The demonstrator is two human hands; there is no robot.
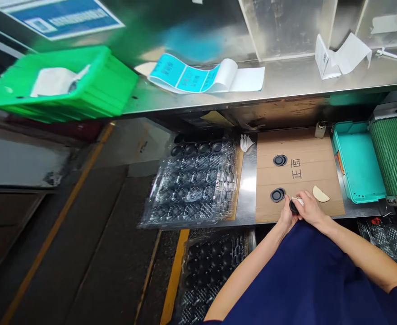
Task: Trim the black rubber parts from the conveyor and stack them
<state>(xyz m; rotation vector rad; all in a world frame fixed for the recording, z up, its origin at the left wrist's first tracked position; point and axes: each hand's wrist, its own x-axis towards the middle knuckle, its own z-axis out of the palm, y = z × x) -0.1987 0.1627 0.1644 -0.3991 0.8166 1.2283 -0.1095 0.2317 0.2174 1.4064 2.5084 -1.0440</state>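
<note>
Disc (293, 206) of black rubber sits gripped between the left hand (286, 218) and the right hand (311, 209), its edge partly hidden by their fingers. The right hand also pinches a white cloth (298, 201) against it; how much of the disc the cloth covers is hard to see. The hands sit at the near edge of a cardboard sheet (296, 149), just beside a dark ring stack (277, 195), with a cream half-round pad (320, 194) nearby. Plastic trays (191, 180) of dark discs lie blurred under film to the left.
</note>
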